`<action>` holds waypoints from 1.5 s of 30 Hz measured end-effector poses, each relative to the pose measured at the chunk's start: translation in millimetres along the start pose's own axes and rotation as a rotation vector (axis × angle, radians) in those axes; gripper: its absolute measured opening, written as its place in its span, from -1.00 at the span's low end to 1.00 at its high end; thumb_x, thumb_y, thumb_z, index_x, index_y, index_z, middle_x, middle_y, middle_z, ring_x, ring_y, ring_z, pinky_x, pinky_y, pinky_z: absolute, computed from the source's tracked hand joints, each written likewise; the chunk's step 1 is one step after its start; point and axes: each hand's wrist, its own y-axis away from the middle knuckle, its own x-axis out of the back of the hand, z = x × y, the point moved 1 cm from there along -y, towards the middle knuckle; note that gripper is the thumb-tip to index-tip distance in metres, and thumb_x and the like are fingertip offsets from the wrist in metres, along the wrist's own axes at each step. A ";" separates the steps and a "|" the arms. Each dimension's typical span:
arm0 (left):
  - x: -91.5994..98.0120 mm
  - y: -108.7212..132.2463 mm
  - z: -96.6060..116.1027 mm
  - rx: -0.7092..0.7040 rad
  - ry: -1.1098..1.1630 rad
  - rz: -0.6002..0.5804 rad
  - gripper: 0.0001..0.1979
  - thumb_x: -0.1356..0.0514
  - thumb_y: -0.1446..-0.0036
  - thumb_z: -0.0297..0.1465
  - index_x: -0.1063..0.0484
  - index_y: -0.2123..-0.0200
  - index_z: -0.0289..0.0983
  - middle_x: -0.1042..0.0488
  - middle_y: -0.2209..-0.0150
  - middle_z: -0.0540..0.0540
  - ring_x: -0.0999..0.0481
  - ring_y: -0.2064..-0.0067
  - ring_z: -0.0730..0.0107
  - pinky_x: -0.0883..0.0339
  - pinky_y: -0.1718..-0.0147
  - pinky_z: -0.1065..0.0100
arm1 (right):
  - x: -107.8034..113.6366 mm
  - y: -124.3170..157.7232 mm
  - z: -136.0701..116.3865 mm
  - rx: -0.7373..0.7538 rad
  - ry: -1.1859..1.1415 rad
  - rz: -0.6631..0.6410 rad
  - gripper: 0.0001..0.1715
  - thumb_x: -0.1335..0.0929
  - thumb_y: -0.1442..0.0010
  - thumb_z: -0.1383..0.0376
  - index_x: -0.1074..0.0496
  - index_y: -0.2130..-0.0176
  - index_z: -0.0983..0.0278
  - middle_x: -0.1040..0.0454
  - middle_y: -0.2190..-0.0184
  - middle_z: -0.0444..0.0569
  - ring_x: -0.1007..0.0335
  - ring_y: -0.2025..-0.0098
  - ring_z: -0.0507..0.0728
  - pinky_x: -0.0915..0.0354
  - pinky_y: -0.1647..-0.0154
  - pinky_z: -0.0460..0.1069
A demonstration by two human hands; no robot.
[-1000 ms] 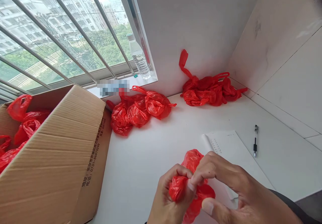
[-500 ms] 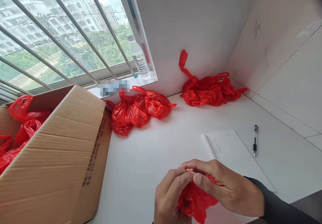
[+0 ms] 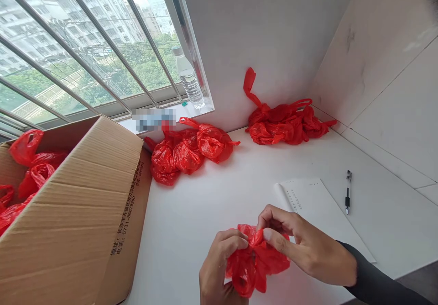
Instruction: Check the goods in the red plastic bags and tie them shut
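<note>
A crumpled red plastic bag [image 3: 244, 282] is between my two hands near the front of the white table. My left hand [image 3: 224, 264] grips its left side with curled fingers. The thumb and forefinger of my right hand [image 3: 297, 245] pinch a gathered part at the bag's top. What is inside the bag cannot be made out. Three bundled red bags [image 3: 188, 152] sit against the wall below the window, and a heap of red bags [image 3: 287, 122] lies farther right along the same wall.
An open cardboard box [image 3: 78, 204] with red bags inside fills the left side. A notepad [image 3: 328, 213] lies partly under my right hand, with a pen [image 3: 347, 200] and its cap beside it. A water bottle [image 3: 191, 83] stands on the sill.
My hands have moved apart slightly, and the left has shifted left. More of the red bag now shows between them. My right fingers have lifted onto its gathered top.
</note>
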 end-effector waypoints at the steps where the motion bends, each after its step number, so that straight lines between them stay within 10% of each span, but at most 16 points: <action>1: 1.1 0.1 -0.6 -0.009 -0.007 -0.014 -0.81 -0.18 -0.23 -0.55 -0.48 0.14 -0.19 -0.49 0.28 -0.08 -0.50 0.27 0.36 -0.39 0.36 0.39 | 0.1 0.4 -1.1 0.003 -0.010 0.010 -0.77 -0.23 -0.43 0.16 -0.34 0.21 0.24 -0.38 0.33 -0.12 -0.28 0.31 0.06 -0.27 0.23 -0.02; 22: 21.9 -0.6 -8.1 -0.130 -0.259 -0.277 -0.48 -0.09 -0.31 -0.56 -0.29 -0.31 -0.20 -0.46 -0.11 -0.25 -0.44 -0.11 0.11 -0.43 -0.01 0.14 | 8.3 10.9 1.8 -0.003 0.055 0.130 -0.73 -0.24 -0.41 0.12 -0.33 0.27 0.20 -0.36 0.35 -0.14 -0.26 0.28 0.09 -0.22 0.16 0.03; 45: 48.8 13.4 -28.0 0.256 -0.298 -0.129 -0.72 -0.10 -0.35 -0.39 -0.57 0.00 -0.16 -0.53 -0.03 -0.19 -0.54 -0.04 0.15 -0.52 0.11 0.22 | 17.6 20.0 34.5 -0.092 0.080 0.275 -0.65 -0.25 -0.36 0.03 -0.40 0.30 0.19 -0.36 0.38 -0.13 -0.27 0.27 0.13 -0.23 0.16 0.03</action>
